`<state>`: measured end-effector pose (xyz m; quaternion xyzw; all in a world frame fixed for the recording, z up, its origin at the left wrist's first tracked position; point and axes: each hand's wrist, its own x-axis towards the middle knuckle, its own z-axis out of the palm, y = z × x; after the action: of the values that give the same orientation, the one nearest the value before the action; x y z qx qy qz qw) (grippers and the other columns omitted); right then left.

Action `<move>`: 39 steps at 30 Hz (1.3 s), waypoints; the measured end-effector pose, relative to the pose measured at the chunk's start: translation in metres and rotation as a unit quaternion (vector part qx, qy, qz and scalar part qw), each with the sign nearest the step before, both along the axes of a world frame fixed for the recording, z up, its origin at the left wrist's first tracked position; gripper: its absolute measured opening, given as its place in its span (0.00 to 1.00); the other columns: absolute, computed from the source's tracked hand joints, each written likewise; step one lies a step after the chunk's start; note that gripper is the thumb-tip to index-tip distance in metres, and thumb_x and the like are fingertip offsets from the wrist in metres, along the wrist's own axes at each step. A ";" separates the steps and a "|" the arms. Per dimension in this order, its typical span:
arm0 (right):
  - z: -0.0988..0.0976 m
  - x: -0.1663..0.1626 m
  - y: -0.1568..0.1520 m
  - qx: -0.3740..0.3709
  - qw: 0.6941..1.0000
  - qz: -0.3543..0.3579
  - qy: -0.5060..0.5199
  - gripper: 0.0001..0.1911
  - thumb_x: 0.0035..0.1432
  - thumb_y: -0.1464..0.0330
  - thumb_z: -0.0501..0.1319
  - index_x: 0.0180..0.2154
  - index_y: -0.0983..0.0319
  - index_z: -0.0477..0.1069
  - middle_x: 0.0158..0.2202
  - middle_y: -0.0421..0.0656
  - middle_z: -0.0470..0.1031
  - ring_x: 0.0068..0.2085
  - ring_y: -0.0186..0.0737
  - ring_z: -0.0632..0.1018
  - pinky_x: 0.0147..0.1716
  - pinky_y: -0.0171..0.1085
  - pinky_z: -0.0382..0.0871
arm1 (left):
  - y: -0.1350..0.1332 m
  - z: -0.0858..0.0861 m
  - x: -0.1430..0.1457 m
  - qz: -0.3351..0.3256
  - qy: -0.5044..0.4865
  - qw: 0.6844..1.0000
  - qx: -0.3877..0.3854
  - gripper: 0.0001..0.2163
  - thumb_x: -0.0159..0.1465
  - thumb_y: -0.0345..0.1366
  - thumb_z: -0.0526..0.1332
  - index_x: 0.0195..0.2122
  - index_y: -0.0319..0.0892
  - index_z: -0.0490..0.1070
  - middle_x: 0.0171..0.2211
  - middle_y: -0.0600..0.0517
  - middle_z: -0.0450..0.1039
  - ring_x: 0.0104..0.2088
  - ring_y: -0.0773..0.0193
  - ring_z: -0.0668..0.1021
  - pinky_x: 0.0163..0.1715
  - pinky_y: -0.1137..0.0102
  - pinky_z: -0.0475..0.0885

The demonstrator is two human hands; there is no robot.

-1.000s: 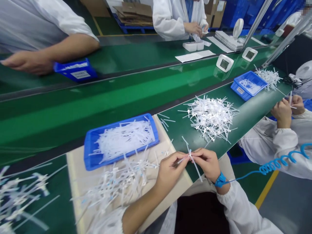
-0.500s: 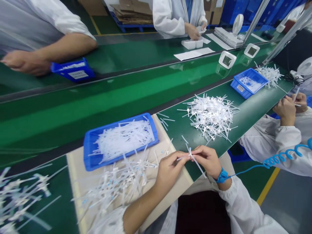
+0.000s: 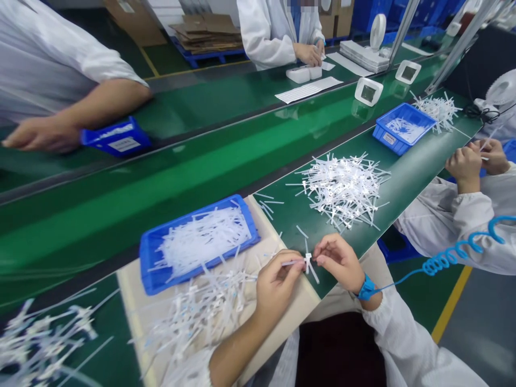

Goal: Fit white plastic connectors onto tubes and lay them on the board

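Observation:
My left hand [image 3: 276, 283] pinches a thin white plastic strip [image 3: 293, 263] at the table's near edge. My right hand [image 3: 339, 259] pinches a small white cross-shaped plastic piece [image 3: 308, 263] and meets the strip's end. A blue wrist strap [image 3: 365, 288] with a coiled blue cord [image 3: 447, 257] circles my right wrist. Just left of my hands lies a loose heap of white strips [image 3: 201, 306] on a beige mat [image 3: 133, 290]. Behind that stands a blue tray [image 3: 150, 252] full of white strips. A pile of assembled white pieces [image 3: 342, 185] lies ahead to the right.
A green conveyor belt [image 3: 181, 161] runs across behind the table. A co-worker's hands [image 3: 470, 161] work at the right near a second blue tray [image 3: 403, 128]. Across the belt, another person's arm [image 3: 72, 115] rests by a blue bin [image 3: 115, 138]. A third person in white [image 3: 274, 32] stands far back.
The view has shifted down a little and my hands sit slightly lower-left. The long strip in my right hand now shows as a short cross-shaped piece at the other strip's tip.

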<state>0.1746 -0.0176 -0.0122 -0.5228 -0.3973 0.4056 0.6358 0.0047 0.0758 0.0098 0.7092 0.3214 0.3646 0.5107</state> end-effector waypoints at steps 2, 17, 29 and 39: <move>-0.001 -0.002 -0.002 0.027 0.999 0.035 -0.027 0.15 0.74 0.58 0.66 0.56 0.56 0.73 0.42 0.44 0.83 0.42 0.43 0.85 0.45 0.41 0.81 | 0.000 -0.001 -0.001 0.006 -0.002 1.000 0.006 0.14 0.74 0.45 0.65 0.34 0.44 0.79 0.33 0.49 0.81 0.35 0.60 0.82 0.38 0.68 0.80; -0.008 -0.004 -0.012 -0.004 0.996 0.023 -0.084 0.10 0.74 0.61 0.66 0.53 0.55 0.82 0.41 0.45 0.87 0.45 0.46 0.88 0.48 0.42 0.84 | 0.001 -0.001 0.001 -0.034 -0.005 0.999 0.018 0.07 0.72 0.39 0.68 0.38 0.45 0.83 0.36 0.50 0.82 0.37 0.61 0.83 0.40 0.68 0.79; -0.004 0.004 -0.011 0.035 0.995 0.052 -0.082 0.07 0.73 0.66 0.68 0.49 0.59 0.84 0.38 0.43 0.89 0.38 0.41 0.89 0.42 0.36 0.83 | 0.000 0.000 -0.002 -0.069 -0.032 0.997 0.015 0.04 0.71 0.31 0.69 0.37 0.44 0.84 0.33 0.51 0.82 0.33 0.64 0.83 0.38 0.71 0.79; -0.006 0.009 -0.011 0.036 0.992 0.101 -0.074 0.07 0.74 0.67 0.67 0.50 0.57 0.83 0.39 0.43 0.89 0.40 0.42 0.89 0.45 0.39 0.83 | 0.000 0.001 -0.003 -0.081 -0.039 0.995 0.037 0.07 0.71 0.27 0.67 0.38 0.45 0.84 0.33 0.53 0.82 0.33 0.66 0.83 0.38 0.73 0.78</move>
<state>0.1834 -0.0282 -0.0181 -0.4855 -0.5082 0.4133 0.5790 0.0018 0.0762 0.0108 0.7362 0.2291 0.3613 0.5244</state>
